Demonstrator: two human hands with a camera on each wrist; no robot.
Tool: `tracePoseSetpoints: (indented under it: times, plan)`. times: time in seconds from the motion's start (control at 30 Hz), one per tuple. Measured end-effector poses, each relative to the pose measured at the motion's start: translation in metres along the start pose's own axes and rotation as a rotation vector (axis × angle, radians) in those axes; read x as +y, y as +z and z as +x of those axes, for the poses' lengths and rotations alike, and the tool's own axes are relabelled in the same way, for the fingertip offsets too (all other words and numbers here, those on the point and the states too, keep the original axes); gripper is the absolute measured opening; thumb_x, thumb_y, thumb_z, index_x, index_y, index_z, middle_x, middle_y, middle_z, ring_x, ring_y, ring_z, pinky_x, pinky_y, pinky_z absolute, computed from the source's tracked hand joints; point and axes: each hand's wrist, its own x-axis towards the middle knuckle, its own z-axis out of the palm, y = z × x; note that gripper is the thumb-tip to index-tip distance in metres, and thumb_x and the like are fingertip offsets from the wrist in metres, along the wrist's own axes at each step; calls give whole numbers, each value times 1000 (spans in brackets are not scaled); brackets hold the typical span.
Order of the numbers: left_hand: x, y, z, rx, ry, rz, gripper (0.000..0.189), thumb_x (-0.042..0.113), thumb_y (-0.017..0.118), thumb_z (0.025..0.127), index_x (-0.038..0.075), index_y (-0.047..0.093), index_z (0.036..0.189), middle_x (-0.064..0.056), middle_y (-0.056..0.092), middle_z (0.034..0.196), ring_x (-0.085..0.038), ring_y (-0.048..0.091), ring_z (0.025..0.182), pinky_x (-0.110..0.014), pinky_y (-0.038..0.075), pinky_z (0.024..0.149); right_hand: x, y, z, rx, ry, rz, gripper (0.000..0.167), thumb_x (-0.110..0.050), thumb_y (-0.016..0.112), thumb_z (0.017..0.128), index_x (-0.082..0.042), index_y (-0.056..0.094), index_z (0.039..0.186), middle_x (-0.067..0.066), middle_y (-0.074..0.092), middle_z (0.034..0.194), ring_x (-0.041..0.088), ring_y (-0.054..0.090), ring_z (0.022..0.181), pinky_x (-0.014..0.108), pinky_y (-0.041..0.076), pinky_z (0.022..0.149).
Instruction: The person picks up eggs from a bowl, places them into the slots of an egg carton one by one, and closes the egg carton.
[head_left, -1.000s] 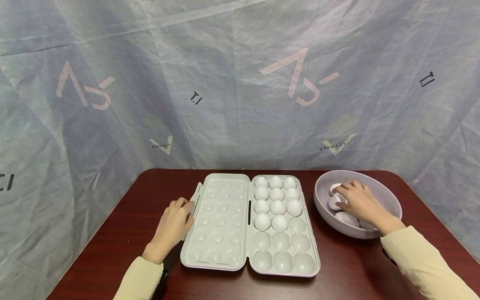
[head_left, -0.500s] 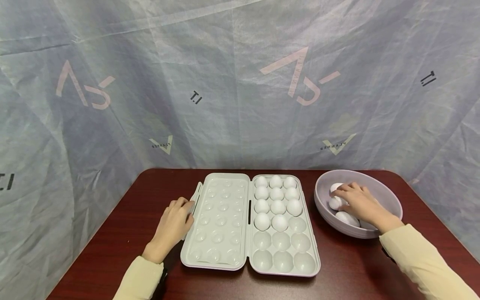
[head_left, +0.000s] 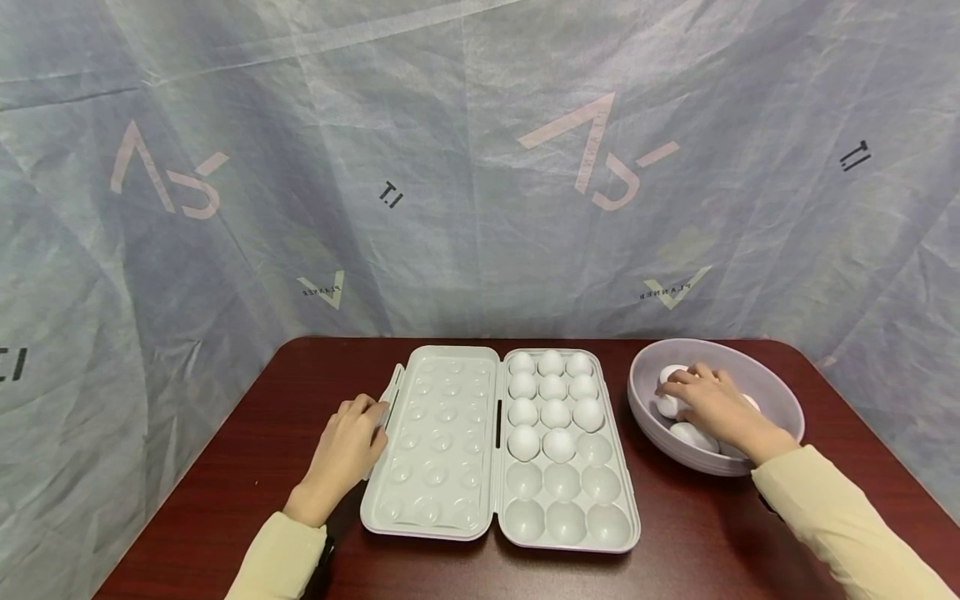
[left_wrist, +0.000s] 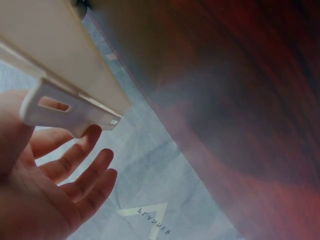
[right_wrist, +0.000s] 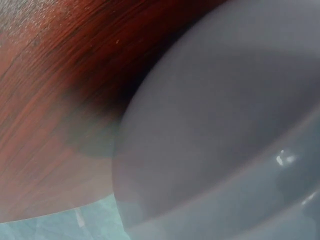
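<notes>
The small white eggs lay loose in a round pale lilac bowl at the table's right end, directly under the right hand, whose fingers curved down onto one egg; whether they actually gripped it could not be told. To the bowl's left sat the open pale grey plastic egg carton, its long axis running away from the person, far rows filled, near cups vacant. The left hand, fingers relaxed, rested against the latch tab on the flat lid's outer edge, well apart from the bowl. Everything stood on a dark red wooden table before a wrinkled blue-grey printed sheet.
</notes>
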Motion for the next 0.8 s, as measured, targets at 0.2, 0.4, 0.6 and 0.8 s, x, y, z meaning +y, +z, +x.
tracePoseSetpoints:
  times: [0.2, 0.4, 0.6, 0.8]
  plan:
    - [0, 0, 0, 3, 3, 1, 34, 6, 64, 75, 0, 65, 109, -12, 58, 96, -30, 55, 87, -41, 46, 70, 1, 2, 0, 36, -2, -42, 38, -14, 78, 62, -11, 65, 98, 7, 64, 96, 31, 50, 91, 47, 35, 70]
    - [0, 0, 0, 0, -1, 1, 34, 6, 64, 75, 0, 65, 109, -12, 58, 97, -30, 55, 88, -42, 46, 71, 1, 1, 2, 110, -24, -81, 37, -19, 78, 64, -10, 60, 95, 5, 61, 89, 29, 50, 85, 44, 34, 67]
    - [1, -1, 0, -10, -6, 0, 34, 7, 64, 76, 0, 65, 109, -12, 58, 97, -31, 55, 89, -42, 47, 72, -1, -4, 4, 169, -39, -61, 43, -20, 77, 65, -9, 61, 103, 5, 61, 93, 28, 51, 87, 42, 33, 65]
    - [0, -1, 0, -12, -7, 3, 34, 7, 64, 76, 0, 65, 109, -12, 58, 98, -31, 55, 89, -43, 47, 72, -5, -9, 7, 225, -66, -56, 44, -19, 75, 67, -15, 63, 109, 5, 61, 95, 29, 51, 90, 43, 35, 64]
